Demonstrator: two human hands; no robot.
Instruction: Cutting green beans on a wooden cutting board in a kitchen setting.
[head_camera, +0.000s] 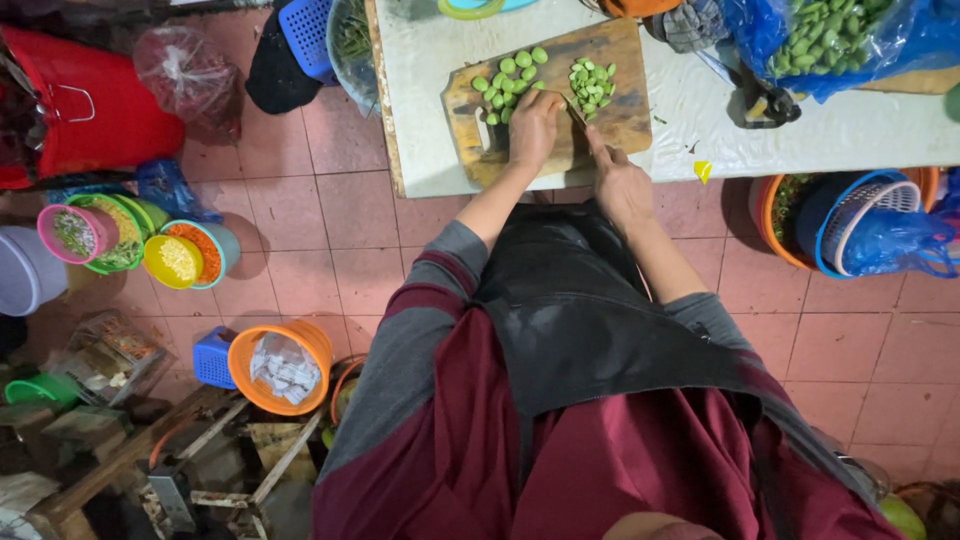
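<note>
From the head camera I look straight down on a wooden cutting board (600, 110) lying on a white-covered surface (820, 130). My left hand (535, 125) rests palm-down on the board's near half, fingers curled onto the wood just beside a heap of whole green beans (510, 75) at the board's far left; whether a bean is pinned under the fingers I cannot tell. My right hand (620, 185) sits just off the board's near right corner, closed around the handle of a knife (577, 112) whose blade reaches onto the board toward a second heap of cut green pieces (592, 83) at the board's far right. Right of the board, at the surface's far edge, a blue plastic bag (900, 40) bulges with more green pods. Well left of the board, on the pink tiled floor (320, 230), stands a red bucket (110, 110), and nearer me a cluster of small bright bowls (170, 260) holding chopped bits. Below the board's left side on the floor is an orange basket (285, 340); off the board's right, under the surface edge, sits a blue basket (860, 215).
</note>
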